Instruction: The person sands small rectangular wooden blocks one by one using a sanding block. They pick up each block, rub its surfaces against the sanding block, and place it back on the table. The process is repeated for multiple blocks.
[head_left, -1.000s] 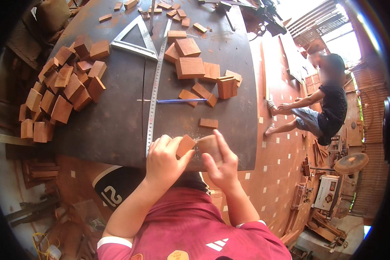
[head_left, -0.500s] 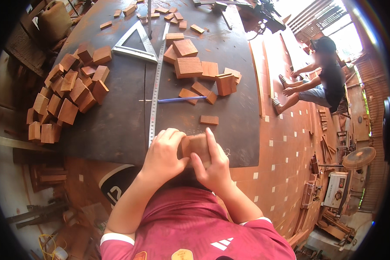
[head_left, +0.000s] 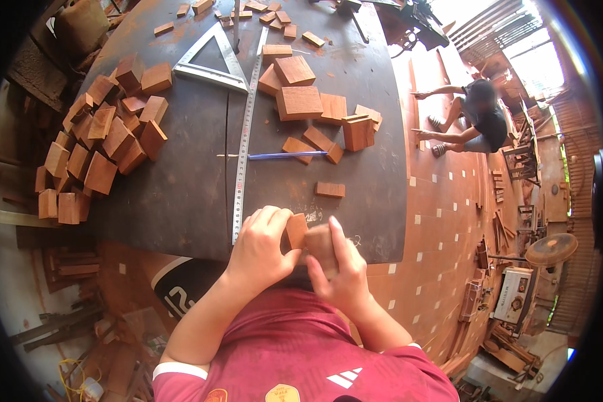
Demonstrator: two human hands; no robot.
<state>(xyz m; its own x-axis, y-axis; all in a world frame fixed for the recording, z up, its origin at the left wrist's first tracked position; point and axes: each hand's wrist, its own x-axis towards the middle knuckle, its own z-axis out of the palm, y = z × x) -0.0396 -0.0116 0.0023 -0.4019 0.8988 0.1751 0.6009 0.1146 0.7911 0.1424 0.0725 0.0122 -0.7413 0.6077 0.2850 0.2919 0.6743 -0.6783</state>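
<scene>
At the near edge of the dark table, my left hand (head_left: 262, 242) is closed on a reddish-brown wooden block (head_left: 297, 231). My right hand (head_left: 346, 269) grips a second wooden block (head_left: 320, 249), fingers along its right side and thumb at the near side. The two blocks are close together, tilted at different angles; whether their near corners touch I cannot tell. Just beyond my right hand lies a small flat wooden piece (head_left: 330, 189). Chalk-like marks (head_left: 309, 216) show on the tabletop behind the blocks.
A steel ruler (head_left: 244, 157) runs lengthwise along the table (head_left: 181, 194), beside a triangular square (head_left: 211, 59) and a blue pen (head_left: 288, 155). Several wooden blocks are heaped on the left (head_left: 117, 139); others (head_left: 299, 104) lie beyond the pen. Another person (head_left: 482, 117) sits at the right.
The two blocks, held against each other before, have come apart and turned, with the right hand shifting right and nearer. The other person now bends forward with both arms stretched out.
</scene>
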